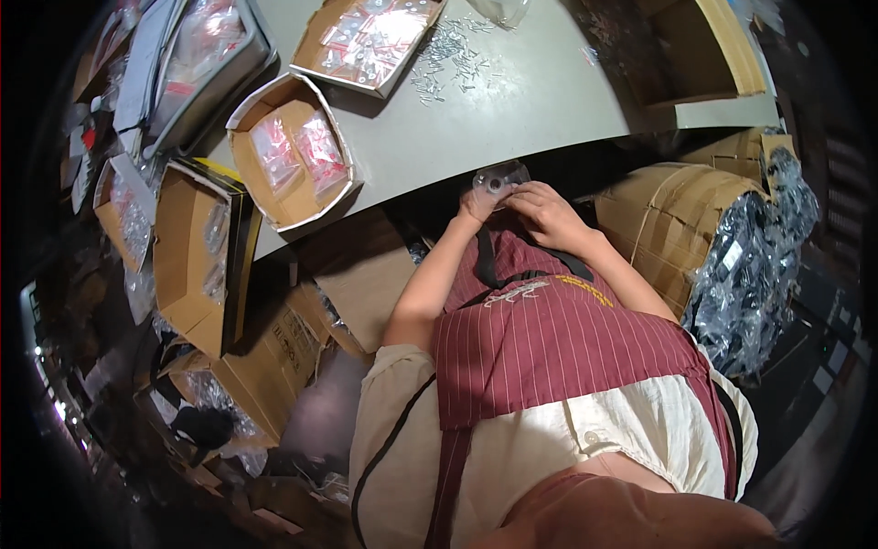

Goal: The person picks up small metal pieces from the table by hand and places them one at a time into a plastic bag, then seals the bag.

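Clear plastic bag [498, 179] showing dark round piece, just off near edge of bench [549, 105]. Left hand [477, 203] gripping bag; right hand [549, 212] touching bag, fingers curled, cannot tell if gripping. Small metal pieces [453, 59] strewn across bench's far part; open carton [291, 203] on bench's left.

Bag [516, 172], centre: clear glossy plastic. Bits [457, 60], top centre: shiny metal. Table [512, 105]: smooth, slight sheen. Carton [658, 220], right: matt cardboard. Apron [549, 361]: matt cloth. Shirt [530, 448]: wrinkled matt cloth.
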`<state>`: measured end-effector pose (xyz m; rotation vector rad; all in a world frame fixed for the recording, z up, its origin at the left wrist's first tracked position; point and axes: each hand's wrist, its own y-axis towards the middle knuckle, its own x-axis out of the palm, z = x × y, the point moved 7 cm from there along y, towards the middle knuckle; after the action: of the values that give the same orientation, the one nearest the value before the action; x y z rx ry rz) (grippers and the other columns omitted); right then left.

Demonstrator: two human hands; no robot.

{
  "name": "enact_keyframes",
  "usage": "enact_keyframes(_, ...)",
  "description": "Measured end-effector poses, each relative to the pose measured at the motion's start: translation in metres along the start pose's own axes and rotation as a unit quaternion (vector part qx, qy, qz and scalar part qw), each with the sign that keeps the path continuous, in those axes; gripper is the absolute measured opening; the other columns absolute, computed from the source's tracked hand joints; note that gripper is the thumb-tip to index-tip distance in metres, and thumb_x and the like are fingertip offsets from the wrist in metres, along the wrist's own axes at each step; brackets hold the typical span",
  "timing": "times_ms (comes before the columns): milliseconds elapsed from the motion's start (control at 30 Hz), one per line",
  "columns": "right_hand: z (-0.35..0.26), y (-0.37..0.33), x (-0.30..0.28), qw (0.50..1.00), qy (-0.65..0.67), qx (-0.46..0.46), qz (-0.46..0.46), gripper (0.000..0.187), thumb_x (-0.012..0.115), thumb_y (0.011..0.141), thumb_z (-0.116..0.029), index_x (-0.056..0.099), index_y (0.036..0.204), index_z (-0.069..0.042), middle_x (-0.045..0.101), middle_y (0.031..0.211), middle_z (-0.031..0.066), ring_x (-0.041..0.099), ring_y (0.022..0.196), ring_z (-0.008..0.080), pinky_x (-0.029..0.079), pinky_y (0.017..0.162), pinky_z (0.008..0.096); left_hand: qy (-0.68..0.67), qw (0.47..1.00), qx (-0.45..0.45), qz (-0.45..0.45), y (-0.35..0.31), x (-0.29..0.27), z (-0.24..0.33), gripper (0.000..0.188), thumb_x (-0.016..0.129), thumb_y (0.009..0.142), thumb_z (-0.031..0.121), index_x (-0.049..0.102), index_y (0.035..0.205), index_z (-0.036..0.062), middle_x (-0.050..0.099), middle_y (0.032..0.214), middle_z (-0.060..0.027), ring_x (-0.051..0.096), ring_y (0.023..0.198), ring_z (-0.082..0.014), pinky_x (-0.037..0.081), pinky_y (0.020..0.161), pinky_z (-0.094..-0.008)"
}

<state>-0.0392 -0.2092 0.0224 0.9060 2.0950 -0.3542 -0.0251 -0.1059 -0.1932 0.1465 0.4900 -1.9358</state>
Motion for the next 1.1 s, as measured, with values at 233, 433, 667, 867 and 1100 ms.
enact_keyframes(233, -0.009, -0.007, -0.008, 0.998, 0.0, 0.051, 0.027, 0.042, 0.067, 0.077, 0.002, 0.065, 0.118, 0.0, 0.066, 0.115, 0.0188, 0.06, 0.118, 0.0349, 0.046, 0.104, 0.0442, 0.024, 0.995, 0.094, 0.001, -0.003, 0.002, 0.026, 0.039, 0.072, 0.089, 0.036, 0.069, 0.12, 0.0122, 0.073, 0.112, -0.0127, 0.07, 0.099, -0.0312, 0.056, 0.083, -0.0383)
enact_keyframes(433, -0.006, 0.003, -0.011, 1.0, -0.006, -0.001, -0.019, 0.038, 0.067, 0.08, 0.002, 0.066, 0.118, 0.001, 0.068, 0.109, 0.0181, 0.064, 0.11, 0.0336, 0.048, 0.1, 0.0429, -0.094, 0.99, 0.073, 0.075, -0.025, 0.0, 0.029, 0.028, 0.078, 0.082, 0.026, 0.068, 0.103, 0.0102, 0.071, 0.094, -0.0094, 0.068, 0.083, -0.0241, 0.054, 0.072, -0.0346)
enact_keyframes(667, -0.008, 0.014, -0.004, 0.992, -0.027, -0.081, -0.092, 0.036, 0.067, 0.077, -0.003, 0.066, 0.113, -0.001, 0.069, 0.097, 0.0175, 0.066, 0.102, 0.0326, 0.049, 0.098, 0.0424, -0.096, 0.985, 0.074, 0.127, -0.023, 0.005, 0.024, 0.017, 0.074, 0.082, 0.023, 0.064, 0.087, 0.0094, 0.068, 0.084, -0.0121, 0.065, 0.073, -0.028, 0.051, 0.063, -0.0371)
enact_keyframes(867, 0.007, 0.021, -0.017, 0.993, 0.001, -0.08, -0.086, 0.042, 0.071, 0.077, -0.001, 0.066, 0.119, 0.002, 0.069, 0.107, 0.019, 0.065, 0.109, 0.0349, 0.049, 0.099, 0.0447, -0.058, 0.994, 0.024, 0.086, -0.013, 0.016, 0.019, 0.016, 0.077, 0.082, 0.018, 0.067, 0.093, 0.0095, 0.07, 0.091, -0.0072, 0.065, 0.079, -0.0208, 0.052, 0.067, -0.034)
enact_keyframes(1100, 0.03, 0.094, -0.072, 0.991, -0.007, -0.014, 0.13, 0.05, 0.065, 0.086, -0.002, 0.057, 0.136, -0.001, 0.053, 0.142, 0.0237, 0.053, 0.129, 0.0404, 0.045, 0.108, 0.0472, -0.09, 0.983, 0.052, 0.153, -0.021, 0.005, 0.036, 0.036, 0.083, 0.08, 0.02, 0.071, 0.111, 0.0058, 0.073, 0.101, -0.0081, 0.068, 0.089, -0.0198, 0.055, 0.079, -0.0343)
